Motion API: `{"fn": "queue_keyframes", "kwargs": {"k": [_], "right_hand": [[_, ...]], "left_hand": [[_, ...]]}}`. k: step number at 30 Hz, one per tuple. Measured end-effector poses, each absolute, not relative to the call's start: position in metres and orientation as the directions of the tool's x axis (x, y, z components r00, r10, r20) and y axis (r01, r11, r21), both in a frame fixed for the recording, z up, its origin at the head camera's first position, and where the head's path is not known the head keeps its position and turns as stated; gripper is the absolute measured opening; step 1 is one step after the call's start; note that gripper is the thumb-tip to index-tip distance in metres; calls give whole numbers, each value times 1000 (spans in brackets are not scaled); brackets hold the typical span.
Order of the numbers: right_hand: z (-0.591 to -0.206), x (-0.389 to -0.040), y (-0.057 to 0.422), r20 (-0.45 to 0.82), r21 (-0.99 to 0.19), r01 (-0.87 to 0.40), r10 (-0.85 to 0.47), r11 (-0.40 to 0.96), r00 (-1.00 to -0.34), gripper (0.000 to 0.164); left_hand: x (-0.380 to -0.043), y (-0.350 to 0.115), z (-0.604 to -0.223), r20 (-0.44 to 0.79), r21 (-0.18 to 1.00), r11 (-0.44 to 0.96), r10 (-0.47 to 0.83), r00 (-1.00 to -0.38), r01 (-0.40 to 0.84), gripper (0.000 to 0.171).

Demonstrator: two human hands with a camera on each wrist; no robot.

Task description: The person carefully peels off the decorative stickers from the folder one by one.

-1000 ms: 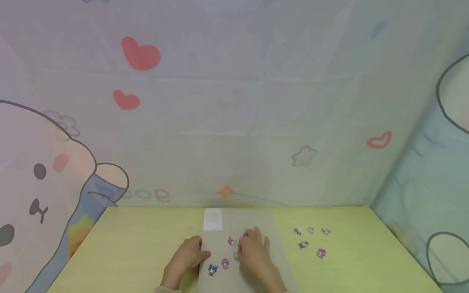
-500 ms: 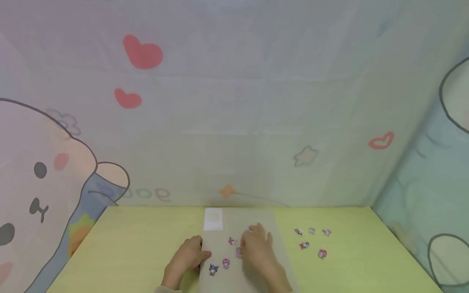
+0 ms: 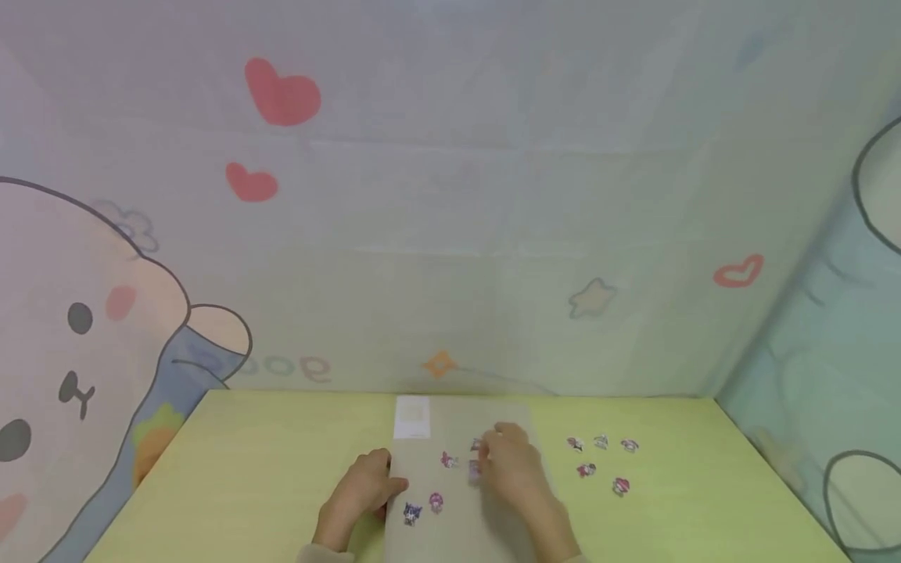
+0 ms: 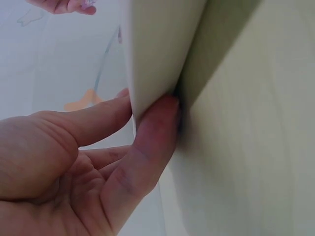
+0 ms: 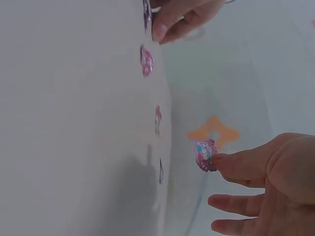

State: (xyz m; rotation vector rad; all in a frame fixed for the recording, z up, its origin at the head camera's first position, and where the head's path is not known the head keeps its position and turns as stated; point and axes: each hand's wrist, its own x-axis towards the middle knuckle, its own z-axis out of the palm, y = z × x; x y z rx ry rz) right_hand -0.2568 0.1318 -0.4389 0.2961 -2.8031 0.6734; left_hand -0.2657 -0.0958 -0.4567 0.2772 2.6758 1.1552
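Observation:
A pale, thick-edged board (image 3: pixel 450 536) lies on the table. My left hand (image 3: pixel 366 485) grips its left edge, thumb on top and a finger (image 4: pixel 152 132) underneath in the left wrist view. Above the board, my right hand (image 3: pixel 514 465) pinches a shiny pink-purple sticker (image 5: pixel 205 155) between thumb and finger, its other fingers spread. On the board are a dark purple character sticker (image 3: pixel 411 514), a pink one (image 3: pixel 436 502), a pink-and-white one (image 3: pixel 449 460) and a bluish one (image 5: pixel 161 170) close to the right hand.
Several small character stickers (image 3: pixel 586 470) lie on the yellow table (image 3: pixel 676 516) right of the board. A white card (image 3: pixel 412 417) sits at the board's far left corner. Behind the table hangs a printed cloth (image 3: pixel 450 203) with hearts and a cartoon animal.
My right hand has moved right and a little away from me, carrying the pink-purple sticker. The left hand keeps its grip on the board's edge.

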Motion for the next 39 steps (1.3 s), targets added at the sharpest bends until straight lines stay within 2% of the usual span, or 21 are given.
{"fn": "queue_keyframes", "kwargs": {"k": [6, 14, 22, 32, 39], "right_hand": [[-433, -255, 152, 252, -428, -177, -71, 886, -965, 10], [-428, -256, 180, 235, -425, -156, -58, 892, -970, 10], [-424, -253, 232, 220, -423, -162, -73, 891, -973, 6], [-425, -254, 297, 118, -415, -44, 5, 909, -993, 4], [-426, -252, 339, 17, -446, 51, 65, 894, -998, 13]], "left_hand": [[-266, -93, -459, -132, 734, 675, 248, -960, 73, 28], [-264, -93, -461, -131, 746, 661, 256, -958, 74, 27], [-263, -93, -460, -126, 757, 648, 267, -955, 81, 28], [-265, -97, -460, -134, 758, 648, 264, -955, 72, 27], [-266, -100, -460, -132, 758, 649, 261, -956, 73, 29]]}}
